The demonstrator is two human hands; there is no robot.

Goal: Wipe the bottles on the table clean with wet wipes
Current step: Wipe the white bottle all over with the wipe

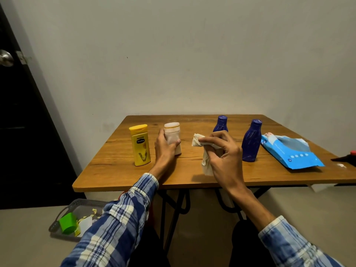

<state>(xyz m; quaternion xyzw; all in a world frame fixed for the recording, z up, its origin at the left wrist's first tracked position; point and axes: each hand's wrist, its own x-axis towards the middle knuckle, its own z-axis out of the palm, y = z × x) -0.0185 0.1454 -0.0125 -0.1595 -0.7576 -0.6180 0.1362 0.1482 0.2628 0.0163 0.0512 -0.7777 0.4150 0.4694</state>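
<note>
Left hand [165, 149]: fingers curled round the pale bottle [172, 134], thumb laid across its front, the other fingers wrapped on its left side. Bottle is held upright with its base on the table [115, 170]. Wrist is low, forearm stretched forward, plaid sleeve [123, 218] pushed back from the wrist.

Right hand [225, 151]: wet wipe [198, 142] is pinched between thumb and outstretched index finger, crumpled end sticking out left of the fingertips, toward the pale bottle but not touching it. The rest of the wipe hangs below the palm. Remaining fingers are loosely bent and spread. Hand is held above the table, back of the hand up.

Just left of the left fingers: yellow bottle [140, 145], upright, flip cap on top, dark oval label readable as "Vaseline".

Behind the right fingers: far blue bottle [221, 124], upright, lower part hidden by the hand. Just right of the right hand: near blue bottle [251, 141], upright, scuffed with pale streaks.

Further right: blue wipes pack [292, 151], lying flat; a row of white dots is seen, print too small to read.

On the floor below the left forearm: grey tray [63, 212] with a green cup [67, 222] and paper scraps.
</note>
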